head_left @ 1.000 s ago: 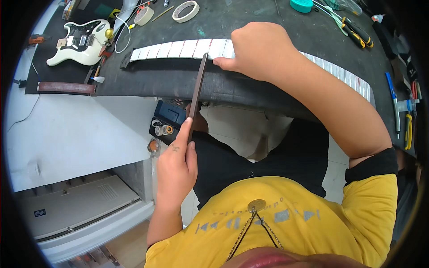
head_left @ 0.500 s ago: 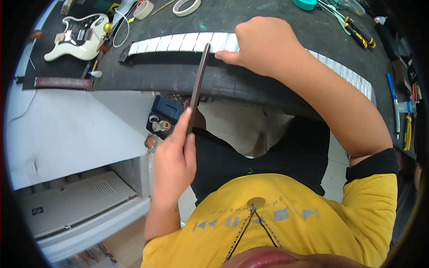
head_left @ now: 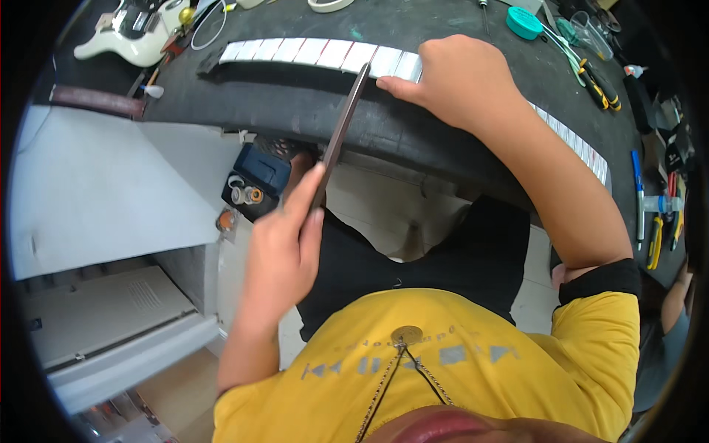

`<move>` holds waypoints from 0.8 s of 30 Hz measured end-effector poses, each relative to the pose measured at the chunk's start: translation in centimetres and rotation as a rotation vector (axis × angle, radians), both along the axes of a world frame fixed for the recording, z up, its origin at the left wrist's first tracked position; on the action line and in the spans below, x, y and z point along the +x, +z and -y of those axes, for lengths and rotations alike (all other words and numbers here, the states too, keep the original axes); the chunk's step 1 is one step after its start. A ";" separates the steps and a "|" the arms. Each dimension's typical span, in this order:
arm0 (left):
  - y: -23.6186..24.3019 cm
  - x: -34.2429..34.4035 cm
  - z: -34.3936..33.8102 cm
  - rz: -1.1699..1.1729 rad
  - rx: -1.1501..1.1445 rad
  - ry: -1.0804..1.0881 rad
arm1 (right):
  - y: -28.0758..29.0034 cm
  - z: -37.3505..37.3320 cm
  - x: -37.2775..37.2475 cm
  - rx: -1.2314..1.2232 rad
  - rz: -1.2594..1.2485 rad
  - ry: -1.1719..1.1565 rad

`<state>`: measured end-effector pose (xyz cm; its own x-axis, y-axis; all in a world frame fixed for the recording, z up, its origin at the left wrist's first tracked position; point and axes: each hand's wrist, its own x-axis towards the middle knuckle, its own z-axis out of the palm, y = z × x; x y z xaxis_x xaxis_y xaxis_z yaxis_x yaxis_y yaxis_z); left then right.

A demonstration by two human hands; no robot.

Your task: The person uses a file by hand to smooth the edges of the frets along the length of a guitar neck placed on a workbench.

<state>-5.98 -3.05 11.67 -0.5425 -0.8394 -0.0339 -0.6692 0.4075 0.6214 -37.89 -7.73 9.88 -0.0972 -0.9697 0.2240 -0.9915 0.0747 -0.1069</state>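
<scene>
A long guitar neck [head_left: 314, 52], its top covered in white tape strips parted by thin fret lines, lies along the near edge of the dark worktable. My left hand [head_left: 284, 240] is closed around a narrow dark bar that looks like a file [head_left: 342, 136]. The bar slants up and away, and its far end meets the neck's near edge beside my right thumb. My right hand [head_left: 465, 81] is closed over the middle of the neck, thumb stretched along its near side. That hand and forearm hide part of the neck.
A white guitar body [head_left: 133, 40] lies at the far left, near a dark red bar [head_left: 96, 101]. Yellow-black pliers [head_left: 598, 85], a teal round container [head_left: 524, 23] and a blue pen [head_left: 638, 199] are on the right. Below the table stands a dark blue box [head_left: 258, 173].
The whole view has shifted, so the guitar body and tape rolls sit higher in the picture. Both hands keep their holds, and the bar's tip stays by my right thumb.
</scene>
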 end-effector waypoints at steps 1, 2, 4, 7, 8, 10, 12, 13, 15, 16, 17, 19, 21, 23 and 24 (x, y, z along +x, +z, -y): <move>0.1 -1.2 1.2 -0.028 -0.053 -0.053 | 0.0 -0.4 0.0 0.011 -0.007 0.010; 0.2 -2.8 3.2 -0.057 -0.113 -0.113 | 0.0 -0.4 -0.2 0.027 0.018 0.001; 0.8 -6.6 7.5 -0.043 -0.114 -0.140 | 0.6 -0.1 -0.5 0.029 0.038 -0.004; 1.6 -10.1 10.8 0.021 -0.067 -0.085 | 0.5 0.4 -0.1 0.060 0.029 0.022; 1.2 -9.4 10.5 0.003 -0.085 -0.090 | 0.4 0.4 -0.1 0.041 0.025 0.014; -0.7 -6.0 7.5 -0.083 -0.165 -0.138 | 0.2 -0.2 -0.9 0.024 0.019 -0.009; -2.0 -1.7 2.9 -0.140 -0.214 -0.150 | -0.1 -0.4 -1.2 0.010 0.013 -0.020; -2.2 0.1 1.4 -0.107 -0.180 -0.105 | -0.3 0.0 -0.8 0.005 0.017 -0.022; -0.8 -0.5 1.4 -0.077 -0.150 -0.100 | -0.3 -0.1 -0.3 0.013 0.003 -0.020; -0.1 -1.2 1.4 -0.051 -0.124 -0.096 | -0.1 -0.3 -0.4 0.012 0.000 -0.016; -0.3 -2.5 3.0 -0.090 -0.190 -0.133 | 0.0 -0.4 -0.6 0.011 0.009 -0.004; 0.3 -6.2 7.5 -0.066 -0.187 -0.174 | 0.3 -0.2 -0.7 0.004 0.011 0.007; 1.1 -9.1 11.1 -0.027 -0.125 -0.163 | 0.5 0.4 0.1 0.040 0.012 0.026; 0.5 -9.4 11.3 -0.040 -0.107 -0.143 | 0.2 0.3 0.0 0.025 0.001 0.020; 0.5 -8.6 9.9 -0.022 -0.128 -0.143 | 0.1 0.1 -0.4 0.007 -0.007 0.008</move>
<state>-14.59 -12.94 12.16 -0.6562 -0.7502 0.0812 -0.5854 0.5740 0.5726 -38.28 -7.80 9.99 -0.0881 -0.9720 0.2177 -0.9927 0.0677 -0.0994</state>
